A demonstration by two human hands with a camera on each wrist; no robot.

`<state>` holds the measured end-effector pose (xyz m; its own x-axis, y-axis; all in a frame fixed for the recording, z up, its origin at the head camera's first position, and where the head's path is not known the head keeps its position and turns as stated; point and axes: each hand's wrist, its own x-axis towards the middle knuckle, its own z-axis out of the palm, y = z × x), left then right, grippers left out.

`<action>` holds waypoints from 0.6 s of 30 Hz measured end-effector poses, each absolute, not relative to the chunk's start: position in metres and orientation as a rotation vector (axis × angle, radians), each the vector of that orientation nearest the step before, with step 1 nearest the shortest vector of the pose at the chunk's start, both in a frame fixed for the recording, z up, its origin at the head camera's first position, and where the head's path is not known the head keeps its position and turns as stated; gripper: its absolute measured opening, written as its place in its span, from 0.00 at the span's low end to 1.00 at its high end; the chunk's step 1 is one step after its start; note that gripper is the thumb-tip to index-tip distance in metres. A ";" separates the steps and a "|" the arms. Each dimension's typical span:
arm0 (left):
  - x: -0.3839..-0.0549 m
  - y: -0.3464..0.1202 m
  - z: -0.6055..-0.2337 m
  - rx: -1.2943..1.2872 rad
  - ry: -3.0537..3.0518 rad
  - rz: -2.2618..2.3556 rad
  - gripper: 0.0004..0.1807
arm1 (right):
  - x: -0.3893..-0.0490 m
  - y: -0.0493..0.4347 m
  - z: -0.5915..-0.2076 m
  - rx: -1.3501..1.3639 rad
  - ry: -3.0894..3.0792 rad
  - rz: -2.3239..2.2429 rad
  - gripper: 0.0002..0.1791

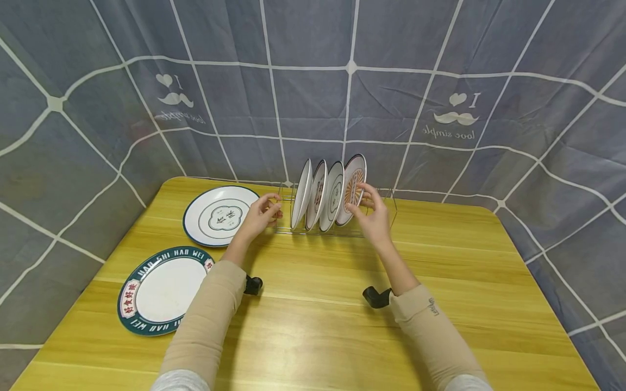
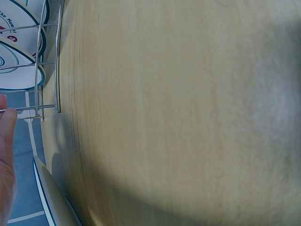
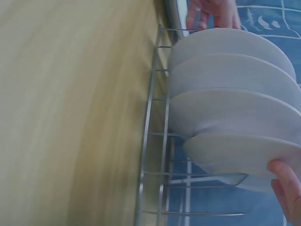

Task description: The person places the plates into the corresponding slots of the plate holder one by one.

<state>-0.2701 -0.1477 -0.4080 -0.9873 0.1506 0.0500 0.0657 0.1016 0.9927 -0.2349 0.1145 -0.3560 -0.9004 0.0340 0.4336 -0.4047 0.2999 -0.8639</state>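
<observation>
Pinching the sunburst plate (image 1: 351, 182) near its edge, the right hand (image 1: 375, 221) has its grip clamped on the rightmost of four plates in the wire rack (image 3: 146, 123). The left hand (image 1: 259, 214) is at the rack's other end; from the head it shows only as bent fingers beside the wires, but the left wrist view gives its thumb and a finger together on a wire, so that grip is closed on the rack.

The head view shows printed faces: orange rays on the held plate, then a white plate with a grey-green pattern (image 1: 333, 195), one with red print (image 1: 318, 193), and a leftmost plate (image 1: 301, 194) seen nearly edge-on. The right wrist view gives their plain white backs instead, with a fingertip against the nearest. All four stand on edge in the rack, side by side; whether the held one is fully down in its slot, I cannot tell.

Outside the rack, a blue-rimmed plate (image 1: 221, 216) and a green-rimmed plate (image 1: 168, 288) lie flat on the worktop (image 1: 303, 315), left of the rack. Behind hangs a grey checked curtain (image 1: 313, 103).
</observation>
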 end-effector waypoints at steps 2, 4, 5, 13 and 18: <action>-0.270 -0.148 -0.408 0.225 2.287 2.046 0.19 | -0.238 0.115 -0.362 0.324 -2.217 1.633 0.27; -0.270 -0.148 -0.408 0.223 2.284 2.049 0.19 | -0.244 0.117 -0.372 0.315 -2.223 1.637 0.28; -0.270 -0.148 -0.408 0.220 2.283 2.048 0.19 | -0.247 0.118 -0.378 0.313 -2.227 1.636 0.28; -0.280 -0.151 -0.421 0.210 2.287 2.056 0.18 | -0.256 0.119 -0.403 0.339 -2.254 1.595 0.29; -0.285 -0.152 -0.430 0.231 2.334 2.030 0.19 | -0.253 0.119 -0.408 0.368 -2.257 1.556 0.29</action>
